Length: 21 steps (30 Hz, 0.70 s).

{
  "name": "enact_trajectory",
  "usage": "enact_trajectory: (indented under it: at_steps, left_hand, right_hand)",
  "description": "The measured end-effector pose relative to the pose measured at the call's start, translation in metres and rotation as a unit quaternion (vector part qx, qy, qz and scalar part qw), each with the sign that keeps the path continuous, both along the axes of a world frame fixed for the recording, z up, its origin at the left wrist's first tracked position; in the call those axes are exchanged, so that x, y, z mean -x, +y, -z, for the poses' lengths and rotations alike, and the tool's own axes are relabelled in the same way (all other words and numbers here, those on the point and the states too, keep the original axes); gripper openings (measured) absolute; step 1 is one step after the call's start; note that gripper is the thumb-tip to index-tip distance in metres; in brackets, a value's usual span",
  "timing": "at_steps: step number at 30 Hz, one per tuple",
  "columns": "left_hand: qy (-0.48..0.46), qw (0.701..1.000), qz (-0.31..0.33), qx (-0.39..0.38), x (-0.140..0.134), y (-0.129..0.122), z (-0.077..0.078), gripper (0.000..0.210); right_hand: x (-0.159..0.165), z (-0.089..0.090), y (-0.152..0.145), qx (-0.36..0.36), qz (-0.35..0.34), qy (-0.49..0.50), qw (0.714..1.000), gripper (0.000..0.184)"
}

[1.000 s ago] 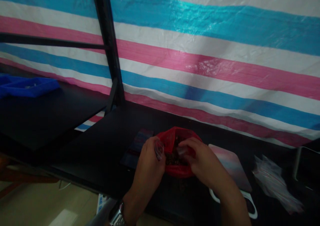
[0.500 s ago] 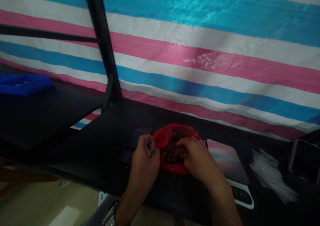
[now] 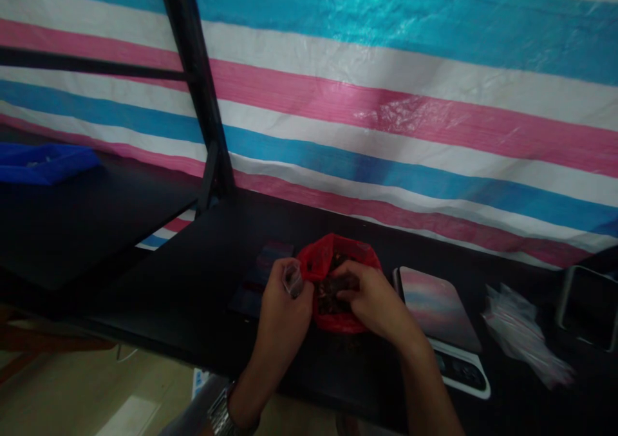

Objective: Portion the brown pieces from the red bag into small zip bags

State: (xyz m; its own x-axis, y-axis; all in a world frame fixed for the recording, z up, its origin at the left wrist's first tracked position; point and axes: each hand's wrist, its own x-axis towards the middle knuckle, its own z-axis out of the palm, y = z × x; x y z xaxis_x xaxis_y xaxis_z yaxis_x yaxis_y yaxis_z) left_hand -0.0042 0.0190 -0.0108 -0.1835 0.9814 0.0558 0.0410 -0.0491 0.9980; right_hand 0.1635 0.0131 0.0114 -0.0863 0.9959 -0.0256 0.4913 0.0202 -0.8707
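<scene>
A red plastic bag [image 3: 342, 322] stands with its mouth wide, full of small dark brown pieces [image 3: 328, 299] whose kind I cannot make out. At its left edge my left hand [image 3: 287, 301] is closed round a small clear plastic bag [image 3: 292, 279], its opening showing above the fist. My right hand [image 3: 369, 294] reaches into the red bag from the right, thumb and fingers drawn together among the brown pieces. What those fingertips hold is too dark to name.
Right of the red bag, a flat pink-and-blue panel [image 3: 437, 304] lies over a white-edged scale [image 3: 463, 371]. Beyond it are a pile of clear zip bags [image 3: 524, 333] and a grey-framed object [image 3: 589, 307]. A blue tray [image 3: 53, 165] sits far left, past a black post [image 3: 200, 82].
My right hand has shifted slightly left within the red bag, its fingers drawn closer together. My left hand has moved slightly right, still gripping the clear bag.
</scene>
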Motion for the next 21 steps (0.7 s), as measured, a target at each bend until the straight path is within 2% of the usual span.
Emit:
enact_trajectory:
  at_steps: [3,7,14,17,21]
  left_hand:
    - [-0.013,1.000,0.007,-0.013,-0.001,0.002,-0.001,0.023]
    - [0.006,0.999,0.009,-0.046,-0.004,0.002,-0.002,0.024]
    - [0.066,0.992,0.065,-0.088,-0.010,-0.002,0.000,0.016]
    - [0.106,0.986,0.090,-0.091,-0.012,-0.005,0.003,0.015]
    - [0.124,0.981,0.108,-0.104,-0.015,-0.005,0.007,0.023]
  right_hand:
    - [-0.003,0.004,0.003,0.002,0.006,0.070,0.998,0.027]
    - [-0.009,0.005,0.003,-0.005,0.017,0.127,0.992,0.025]
    - [-0.026,-0.015,-0.013,-0.039,0.013,0.192,0.981,0.026]
    - [-0.021,-0.027,-0.020,-0.063,0.010,0.180,0.982,0.027]
    - [-0.004,-0.038,-0.027,-0.119,0.013,0.077,0.990,0.030]
